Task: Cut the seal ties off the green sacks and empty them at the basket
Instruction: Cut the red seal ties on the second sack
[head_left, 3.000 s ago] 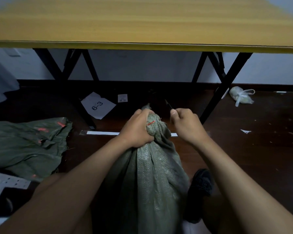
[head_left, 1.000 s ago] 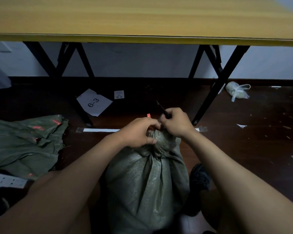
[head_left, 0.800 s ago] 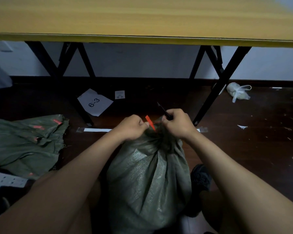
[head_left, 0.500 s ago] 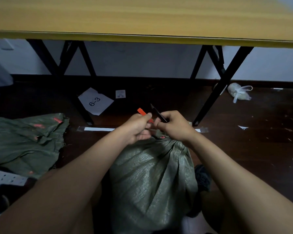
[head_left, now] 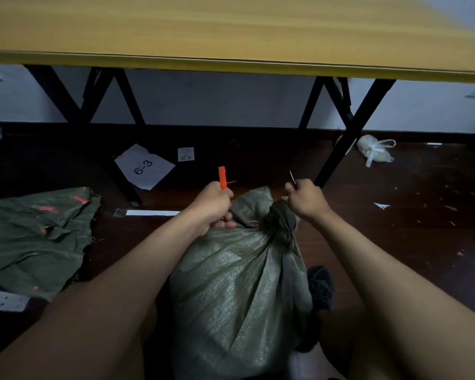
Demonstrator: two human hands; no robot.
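Gripping the orange seal tie (head_left: 222, 178) in the left hand (head_left: 213, 208) and a small blade (head_left: 292, 177) in the fisted right hand (head_left: 305, 200), the person risks nicking the full green sack (head_left: 239, 283) or fingers nearby.

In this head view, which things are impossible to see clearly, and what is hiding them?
- Cutting tool in the right hand: only a thin tip shows above the fist, too small to tell its type.
- Red seal tie: its lower part is inside the left hand.
- Contents of the green sack: hidden by the fabric.
- Basket: nowhere in the head view.
- Small label beside the 6-3 paper: print too small.
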